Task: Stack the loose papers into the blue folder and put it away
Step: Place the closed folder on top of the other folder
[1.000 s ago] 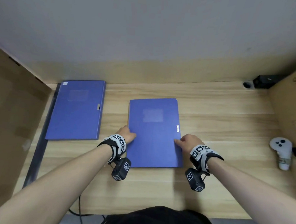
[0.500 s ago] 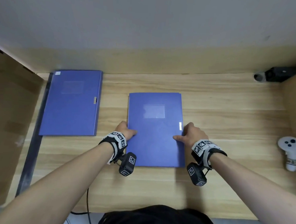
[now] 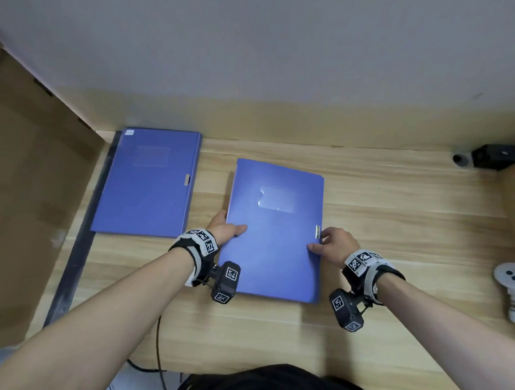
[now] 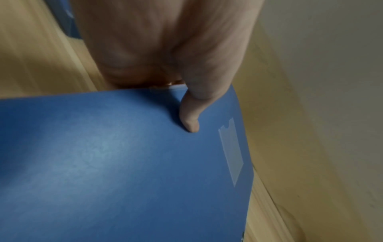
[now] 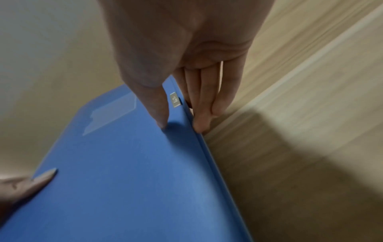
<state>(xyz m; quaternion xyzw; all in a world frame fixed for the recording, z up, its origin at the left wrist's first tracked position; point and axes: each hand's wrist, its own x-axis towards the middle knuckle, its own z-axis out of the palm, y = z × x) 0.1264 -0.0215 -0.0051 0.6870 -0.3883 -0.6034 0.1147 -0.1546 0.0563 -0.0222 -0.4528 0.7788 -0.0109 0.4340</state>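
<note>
At frame centre, the closed flat blue plastic folder (image 3: pixel 273 231) was gripped at both long edges, thumbs on top, by the left hand (image 3: pixel 226 227) and right hand (image 3: pixel 335 243). For putting away, it was best kept level, lest the papers slip.

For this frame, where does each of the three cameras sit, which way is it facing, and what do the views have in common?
Head: on the person's head, looking forward and down at the wooden desk; shows both forearms, the left hand and right hand gripping the center blue folder, with a second blue folder at left.
Left wrist: looks along the left hand; thumb on the cover.
Right wrist: looks along the right hand; thumb on top, fingers at the edge by the metal clasp.
Shared: all three show the center folder.
</note>
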